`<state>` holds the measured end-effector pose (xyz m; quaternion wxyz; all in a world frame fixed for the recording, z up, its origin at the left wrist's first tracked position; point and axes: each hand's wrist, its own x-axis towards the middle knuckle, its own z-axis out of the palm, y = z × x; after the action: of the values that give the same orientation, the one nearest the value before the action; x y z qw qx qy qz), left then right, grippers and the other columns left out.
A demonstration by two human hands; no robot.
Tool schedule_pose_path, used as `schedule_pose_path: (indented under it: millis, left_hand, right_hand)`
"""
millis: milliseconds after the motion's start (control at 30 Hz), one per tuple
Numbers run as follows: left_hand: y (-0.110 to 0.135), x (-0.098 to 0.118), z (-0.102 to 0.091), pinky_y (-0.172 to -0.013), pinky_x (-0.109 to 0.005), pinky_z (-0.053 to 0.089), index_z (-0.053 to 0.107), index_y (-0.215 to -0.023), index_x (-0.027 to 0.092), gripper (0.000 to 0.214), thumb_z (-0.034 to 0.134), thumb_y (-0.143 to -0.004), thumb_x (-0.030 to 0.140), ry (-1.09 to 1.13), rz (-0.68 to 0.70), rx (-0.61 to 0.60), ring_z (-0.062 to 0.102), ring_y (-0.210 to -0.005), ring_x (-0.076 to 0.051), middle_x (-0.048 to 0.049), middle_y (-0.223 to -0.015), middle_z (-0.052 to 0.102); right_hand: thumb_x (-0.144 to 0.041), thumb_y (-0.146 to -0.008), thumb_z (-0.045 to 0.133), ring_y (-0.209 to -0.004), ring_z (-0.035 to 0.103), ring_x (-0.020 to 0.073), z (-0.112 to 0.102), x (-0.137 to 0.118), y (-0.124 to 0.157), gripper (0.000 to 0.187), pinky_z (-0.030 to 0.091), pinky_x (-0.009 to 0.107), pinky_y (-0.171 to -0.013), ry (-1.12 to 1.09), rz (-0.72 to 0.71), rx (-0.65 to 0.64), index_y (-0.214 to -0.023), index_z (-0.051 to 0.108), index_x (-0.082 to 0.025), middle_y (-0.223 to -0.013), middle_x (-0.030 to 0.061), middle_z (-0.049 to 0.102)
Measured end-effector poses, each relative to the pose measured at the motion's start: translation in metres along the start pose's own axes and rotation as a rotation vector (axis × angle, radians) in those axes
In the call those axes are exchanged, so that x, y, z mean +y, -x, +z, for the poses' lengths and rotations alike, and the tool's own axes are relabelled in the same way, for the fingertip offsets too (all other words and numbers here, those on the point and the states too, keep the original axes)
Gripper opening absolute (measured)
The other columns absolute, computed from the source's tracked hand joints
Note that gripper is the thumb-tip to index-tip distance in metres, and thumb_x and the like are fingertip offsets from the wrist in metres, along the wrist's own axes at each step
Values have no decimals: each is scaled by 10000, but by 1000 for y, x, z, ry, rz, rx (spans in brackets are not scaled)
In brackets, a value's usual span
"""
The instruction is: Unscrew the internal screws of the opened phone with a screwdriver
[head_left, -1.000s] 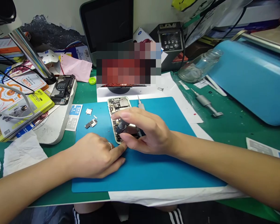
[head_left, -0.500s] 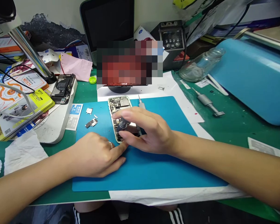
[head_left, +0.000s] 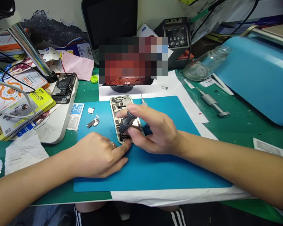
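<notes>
An opened smartphone [head_left: 121, 102] lies on the blue mat [head_left: 151, 171], its internal parts bare. My left hand [head_left: 96, 156] presses its index finger against the phone's lower end, the other fingers curled and the thumb hidden. Between the thumb and fingers of my right hand [head_left: 153, 128] is a dark screwdriver [head_left: 125, 123], tilted, its lower end over the phone's lower left part. A second, grey screwdriver [head_left: 143, 102] lies partly hidden behind my right hand. Left of the phone rest a small silver part [head_left: 90, 110] and a black-and-silver part [head_left: 93, 122].
A second opened phone [head_left: 64, 88] lies on a white stand base [head_left: 58, 135] at left, near a yellow battery box [head_left: 21, 110]. At right are a glass jar [head_left: 202, 67], tweezers [head_left: 223, 84] and another grey screwdriver [head_left: 211, 100]. A phone on a stand [head_left: 121, 89] faces me.
The screwdriver in my right hand now leans more and shows more of its length; that hand has shifted slightly right. My left hand stays at the phone's lower end.
</notes>
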<state>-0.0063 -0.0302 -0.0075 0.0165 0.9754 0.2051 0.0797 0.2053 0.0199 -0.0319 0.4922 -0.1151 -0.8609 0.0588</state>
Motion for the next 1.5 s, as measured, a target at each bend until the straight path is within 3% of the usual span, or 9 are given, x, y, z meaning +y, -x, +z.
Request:
schedule_pose_path:
  millis: [133, 300, 433, 600, 767, 867, 1033, 1200, 1500]
  left_hand:
    - [0, 0, 0, -439, -372, 421, 609, -1211, 80, 373, 351, -1060, 304, 2, 5, 13, 613, -480, -204, 2, -599, 650]
    - [-1, 0, -1, -440, -366, 422, 622, -1173, 95, 364, 353, -1059, 312, -1, 0, 6, 605, -474, -199, 6, -588, 636]
    - [-1, 1, -2, -433, -363, 410, 626, -1159, 89, 363, 348, -1059, 300, 2, 3, 22, 593, -464, -195, 10, -570, 624]
    - [-1, 1, -2, -458, -357, 420, 634, -1118, 104, 339, 369, -1056, 306, 15, -2, 8, 597, -475, -189, 8, -590, 632]
    - [-2, 0, -2, -443, -359, 385, 638, -1098, 102, 339, 364, -1054, 297, 6, 2, 15, 582, -461, -190, 11, -563, 612]
    - [-2, 0, -3, -449, -340, 390, 630, -1108, 104, 342, 360, -1057, 308, 8, 4, 19, 589, -470, -185, 5, -572, 622]
    - [-2, 1, -3, -466, -318, 406, 633, -1026, 130, 274, 409, -1042, 288, 17, -2, 5, 590, -473, -170, 14, -569, 615]
    - [-2, 0, -3, -446, -330, 411, 622, -1155, 88, 344, 368, -1053, 296, 2, 11, 16, 601, -470, -184, 5, -575, 632]
    - [-1, 0, -1, -452, -341, 440, 617, -1213, 56, 388, 365, -1056, 306, -3, 18, 16, 625, -492, -193, -12, -608, 659]
  right_hand:
    - [-105, -894, 644, -1073, 702, 220, 0, 0, -1, 542, 613, 360, -917, -23, -13, -9, -1393, 432, -85, -1216, 163, 695]
    - [-5, -864, 518, -1049, 701, 198, 0, -1, 0, 563, 615, 339, -884, -11, 21, -5, -1414, 416, -75, -1253, 165, 682]
    - [-84, -882, 620, -1041, 697, 214, 0, -1, 0, 555, 618, 367, -891, -34, -17, -12, -1399, 420, -84, -1189, 152, 697]
    - [-4, -853, 520, -1013, 700, 197, -1, -2, -2, 567, 627, 371, -863, -21, 8, 0, -1404, 417, -91, -1157, 136, 707]
    - [-138, -899, 634, -1012, 716, 207, 0, -1, -2, 596, 640, 378, -847, -27, -5, -4, -1441, 387, -138, -1146, 119, 720]
    - [-101, -909, 569, -1013, 722, 191, 0, -2, -2, 608, 638, 365, -867, 8, 19, -6, -1476, 360, -164, -1167, 100, 720]
    - [-90, -876, 579, -993, 728, 203, -1, -3, -3, 605, 639, 353, -848, -17, -7, 8, -1453, 398, -118, -1113, 112, 728]
    - [-124, -921, 618, -957, 740, 171, 0, -1, 0, 640, 652, 345, -846, -18, 32, -5, -1496, 346, -186, -1168, 92, 739]
    - [-54, -856, 680, -1222, 688, 241, 2, 2, 5, 819, 647, 407, -986, -109, 61, 35, -1556, 293, -228, -1320, 121, 679]
